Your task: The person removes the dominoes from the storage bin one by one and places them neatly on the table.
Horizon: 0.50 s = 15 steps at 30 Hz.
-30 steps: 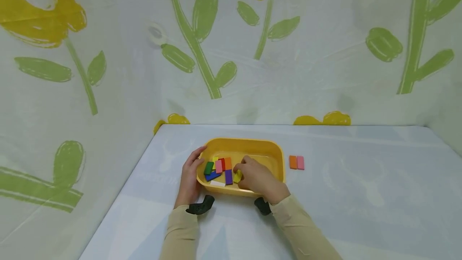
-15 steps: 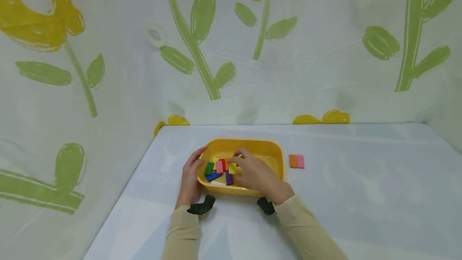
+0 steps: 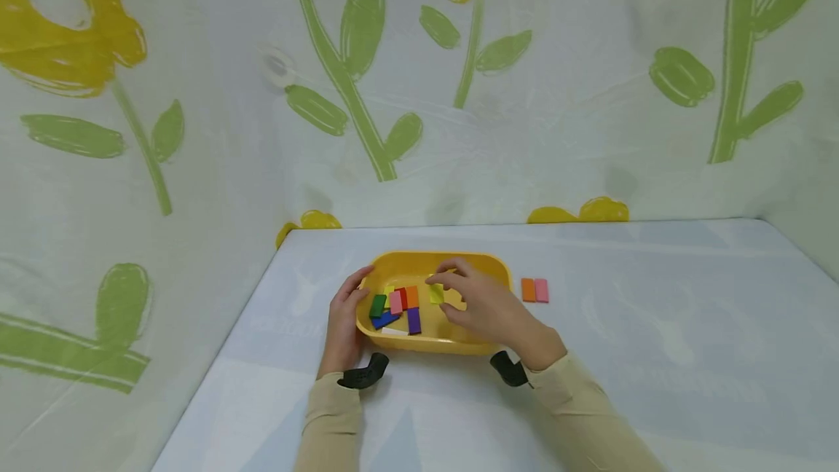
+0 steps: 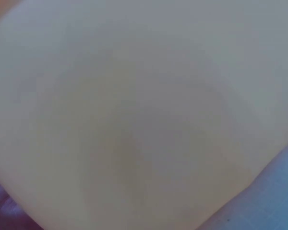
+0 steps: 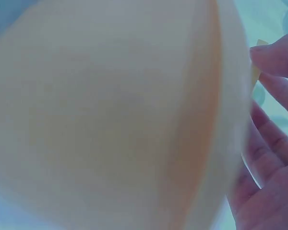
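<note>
A yellow plastic tub [image 3: 426,344] rests on the table, with my left hand [image 3: 342,319] gripping its left end, fingers along the rim. Over the right half of the tub, my right hand [image 3: 494,308] pinches a small yellow block [image 3: 436,295] between thumb and fingertips. The same yellow block [image 5: 255,76] shows partly behind the thumb in the right wrist view. Several blocks lie bunched in the tub's left half, among them a green block [image 3: 378,305], a blue block [image 3: 385,320], a pink block [image 3: 396,303], an orange block [image 3: 412,297] and a purple block [image 3: 414,321].
Right of the tub, an orange block [image 3: 528,290] and a pink block [image 3: 541,290] lie side by side on the pale table [image 3: 655,355]. Flower-printed cloth [image 3: 557,130] stands behind and at the left. The tub wall fills most of the left wrist view.
My right hand has lifted the yellow block from the tub, moved it left over the other blocks, then drawn it back right. My left hand has stayed at the tub's left end.
</note>
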Each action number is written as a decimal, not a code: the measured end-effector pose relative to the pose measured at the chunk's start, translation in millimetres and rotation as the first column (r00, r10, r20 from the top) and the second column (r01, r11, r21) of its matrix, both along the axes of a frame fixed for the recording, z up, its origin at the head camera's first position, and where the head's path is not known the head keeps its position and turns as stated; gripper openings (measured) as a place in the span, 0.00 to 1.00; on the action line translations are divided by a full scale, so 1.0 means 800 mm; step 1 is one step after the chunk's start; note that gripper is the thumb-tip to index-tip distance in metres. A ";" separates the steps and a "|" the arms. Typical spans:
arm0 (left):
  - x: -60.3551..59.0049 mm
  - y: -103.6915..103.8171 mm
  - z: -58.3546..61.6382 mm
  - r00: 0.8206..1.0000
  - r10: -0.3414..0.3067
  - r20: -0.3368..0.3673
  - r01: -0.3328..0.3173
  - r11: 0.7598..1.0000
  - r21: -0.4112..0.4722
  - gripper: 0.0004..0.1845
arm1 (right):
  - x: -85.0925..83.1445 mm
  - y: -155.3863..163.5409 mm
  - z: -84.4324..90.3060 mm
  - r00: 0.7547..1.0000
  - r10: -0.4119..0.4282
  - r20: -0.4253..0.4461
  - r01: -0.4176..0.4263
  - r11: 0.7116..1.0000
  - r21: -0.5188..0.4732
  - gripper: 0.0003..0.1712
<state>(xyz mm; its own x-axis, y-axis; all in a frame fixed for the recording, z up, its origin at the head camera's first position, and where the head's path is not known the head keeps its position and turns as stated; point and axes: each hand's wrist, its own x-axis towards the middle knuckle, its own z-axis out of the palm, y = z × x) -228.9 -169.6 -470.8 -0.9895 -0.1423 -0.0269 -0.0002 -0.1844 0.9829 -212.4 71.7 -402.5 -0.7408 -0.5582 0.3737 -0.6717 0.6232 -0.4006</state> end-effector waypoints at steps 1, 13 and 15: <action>0.000 0.000 0.000 1.000 0.004 -0.004 -0.004 1.000 -0.002 0.18 | -0.002 0.008 0.000 1.000 0.002 -0.016 -0.002 1.000 -0.009 0.21; -0.001 0.000 0.000 1.000 -0.001 0.019 0.001 1.000 -0.019 0.19 | -0.020 0.112 -0.022 0.996 -0.086 0.018 0.088 0.988 -0.126 0.28; 0.000 -0.001 0.000 1.000 -0.002 0.018 0.002 1.000 -0.014 0.19 | -0.023 0.126 -0.025 0.994 -0.100 0.044 0.105 0.983 -0.152 0.30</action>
<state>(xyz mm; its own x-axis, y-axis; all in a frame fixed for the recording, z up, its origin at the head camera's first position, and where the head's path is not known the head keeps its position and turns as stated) -229.3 -170.6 -470.6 -0.9891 -0.1407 -0.0427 -0.0184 -0.1702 0.9852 -231.2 172.3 -422.5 -0.8054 -0.4163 0.4218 -0.5911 0.6169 -0.5197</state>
